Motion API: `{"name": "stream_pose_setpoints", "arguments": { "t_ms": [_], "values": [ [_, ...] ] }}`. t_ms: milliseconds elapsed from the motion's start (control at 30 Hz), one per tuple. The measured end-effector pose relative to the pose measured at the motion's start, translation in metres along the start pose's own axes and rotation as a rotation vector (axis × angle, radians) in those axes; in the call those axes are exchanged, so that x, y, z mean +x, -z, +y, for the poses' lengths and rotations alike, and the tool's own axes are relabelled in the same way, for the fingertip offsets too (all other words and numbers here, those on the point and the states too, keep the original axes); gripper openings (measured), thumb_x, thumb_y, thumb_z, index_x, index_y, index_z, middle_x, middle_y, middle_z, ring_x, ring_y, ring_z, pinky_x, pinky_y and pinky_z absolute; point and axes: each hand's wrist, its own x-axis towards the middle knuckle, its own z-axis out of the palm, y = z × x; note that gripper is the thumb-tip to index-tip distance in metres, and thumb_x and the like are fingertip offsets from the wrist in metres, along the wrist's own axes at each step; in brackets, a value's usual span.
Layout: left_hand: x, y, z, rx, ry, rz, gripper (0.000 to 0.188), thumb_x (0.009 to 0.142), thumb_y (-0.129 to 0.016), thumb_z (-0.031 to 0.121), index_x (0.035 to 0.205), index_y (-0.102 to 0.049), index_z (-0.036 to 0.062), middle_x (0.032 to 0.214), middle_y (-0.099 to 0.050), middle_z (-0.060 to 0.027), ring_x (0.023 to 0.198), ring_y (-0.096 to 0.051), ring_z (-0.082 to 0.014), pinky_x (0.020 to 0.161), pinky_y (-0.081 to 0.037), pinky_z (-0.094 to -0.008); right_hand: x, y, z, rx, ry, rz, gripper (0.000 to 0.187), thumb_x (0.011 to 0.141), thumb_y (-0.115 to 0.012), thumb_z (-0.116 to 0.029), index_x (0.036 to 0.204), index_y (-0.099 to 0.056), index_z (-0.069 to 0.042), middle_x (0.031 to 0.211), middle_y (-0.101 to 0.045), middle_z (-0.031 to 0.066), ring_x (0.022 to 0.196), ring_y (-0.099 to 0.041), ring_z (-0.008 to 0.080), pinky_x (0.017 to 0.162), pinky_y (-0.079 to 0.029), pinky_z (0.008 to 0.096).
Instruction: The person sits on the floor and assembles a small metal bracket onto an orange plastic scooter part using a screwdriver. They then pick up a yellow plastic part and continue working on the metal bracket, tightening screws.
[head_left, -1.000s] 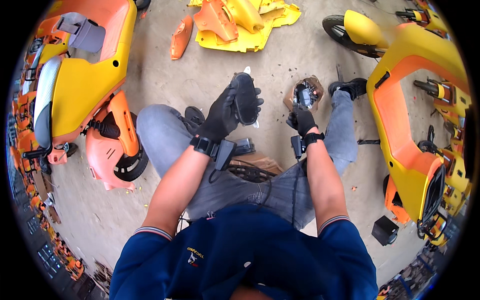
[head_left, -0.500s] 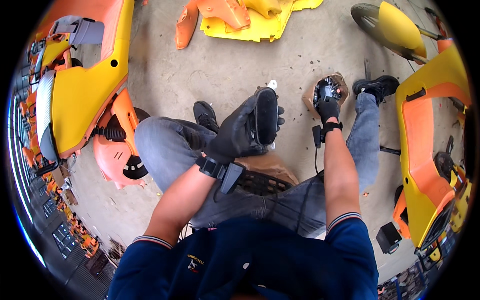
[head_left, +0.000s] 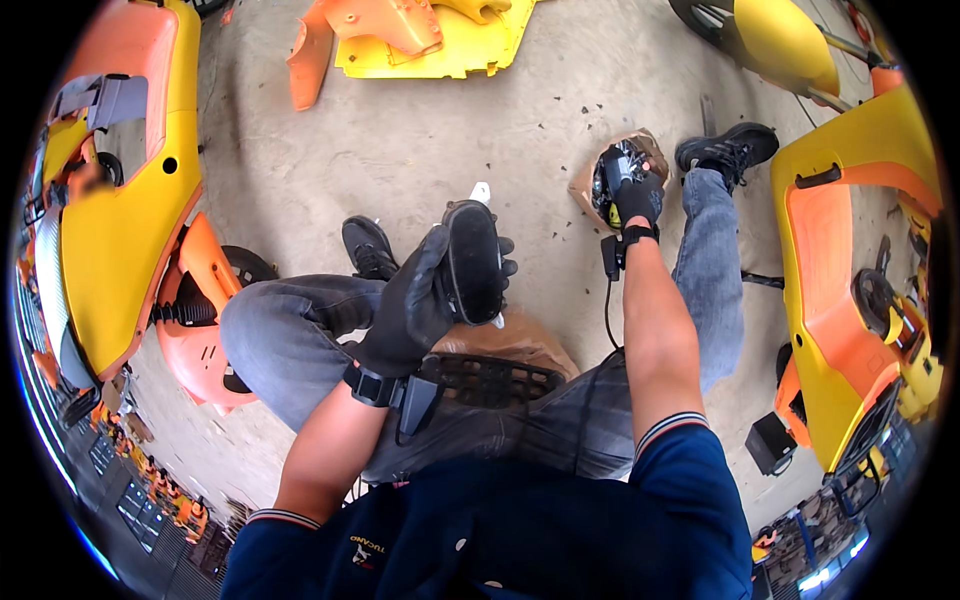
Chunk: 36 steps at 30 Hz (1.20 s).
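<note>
Knees apart, both hands out fwd over concrete flr point(head_left: 400, 150). L hand point(head_left: 420, 303), black glove, has black oblong part point(head_left: 474, 260) up off flr btwn the legs; L fingers point(head_left: 508, 268) wrapped snugly round it, tips showing along its R edge, palm side to its L. Part's long axis runs approx fore-aft, away from body, broad dark face up to cam; white tab point(head_left: 481, 192) pokes past far end, small white bit at near end too. R hand point(head_left: 638, 200), also gloved, reaches fwd into mouth of brown bag point(head_left: 582, 188); fingertips partly hidden among small pcs, so can't tell their spread or whether anything's gripped. Grey boxy pc point(head_left: 622, 160) right by those tips; yellow-green bit point(head_left: 613, 213) inside near rim, L of hand. Key relation: bag lies fwd & R of oblong part, well apart; R hand is the near one, L well off. Seen from R fingers, part is back & to L. Bag sits on flr just L of R shoe point(head_left: 730, 153); L shoe point(head_left: 368, 250) beyond L knee, L of the part. Black slatted frame point(head_left: 495, 380) btwn thighs, brown wrapping point(head_left: 545, 345) just fwd of it. Farther out: orange/yellow panels point(head_left: 430, 55) on flr ahead, L scooter body point(head_left: 120, 260) and R scooter body point(head_left: 845, 420) flanking.
</note>
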Motion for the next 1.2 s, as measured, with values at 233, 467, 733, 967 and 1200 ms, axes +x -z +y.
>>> {"name": "stream_pose_setpoints", "arguments": {
  "t_ms": [233,467,733,967,1200],
  "values": [
    [0.001,-0.007,0.001,-0.038,-0.004,0.026,0.056,0.105,-0.031,0.04,0.145,-0.034,0.0014,0.134,-0.052,-0.0219,0.118,-0.056,-0.0324,0.101,-0.047,-0.0435,0.061,-0.054,0.07,-0.259,0.498,-0.246,0.038,0.078,-0.066,-0.032,0.104,-0.069,-0.005,0.099,-0.067,0.0223,0.098,-0.062,0.0387,0.083,-0.05,0.0443],
    [0.005,-0.005,-0.004,-0.046,0.002,0.008,0.057,0.105,-0.033,0.041,0.145,-0.033,0.0012,0.135,-0.051,-0.0231,0.119,-0.056,-0.0331,0.102,-0.046,-0.0438,0.062,-0.067,0.084,0.68,0.411,-0.456,0.021,0.084,-0.062,-0.02,0.098,-0.069,-0.006,0.099,-0.066,0.0175,0.086,-0.063,0.0345,0.077,-0.051,0.0416],
    [0.007,-0.008,-0.005,0.03,0.003,0.033,0.058,0.104,-0.033,0.042,0.145,-0.033,0.0005,0.134,-0.052,-0.023,0.118,-0.057,-0.0322,0.101,-0.047,-0.0432,0.039,-0.069,0.072,-0.119,0.131,0.013,0.03,0.078,-0.066,-0.028,0.095,-0.069,-0.004,0.096,-0.068,0.0237,0.097,-0.065,0.038,0.082,-0.05,0.0442],
    [0.005,-0.008,-0.01,0.004,-0.016,0.056,0.058,0.104,-0.034,0.042,0.144,-0.034,0.0006,0.134,-0.052,-0.0231,0.118,-0.057,-0.0321,0.101,-0.047,-0.0423,0.063,-0.092,0.08,-0.139,0.271,-0.268,0.028,0.079,-0.063,-0.022,0.099,-0.068,-0.003,0.099,-0.067,0.0232,0.096,-0.065,0.039,0.08,-0.051,0.0443],
    [0.014,-0.009,-0.002,0.009,0.023,0.022,0.057,0.104,-0.034,0.041,0.145,-0.033,0.001,0.133,-0.052,-0.0231,0.118,-0.057,-0.0332,0.102,-0.046,-0.0424,0.109,-0.138,0.145,-0.63,0.794,-0.24,0.014,0.077,-0.062,-0.018,0.082,-0.073,-0.011,0.083,-0.07,0.0153,0.077,-0.069,0.0304,0.069,-0.054,0.0426]
  ]
}}
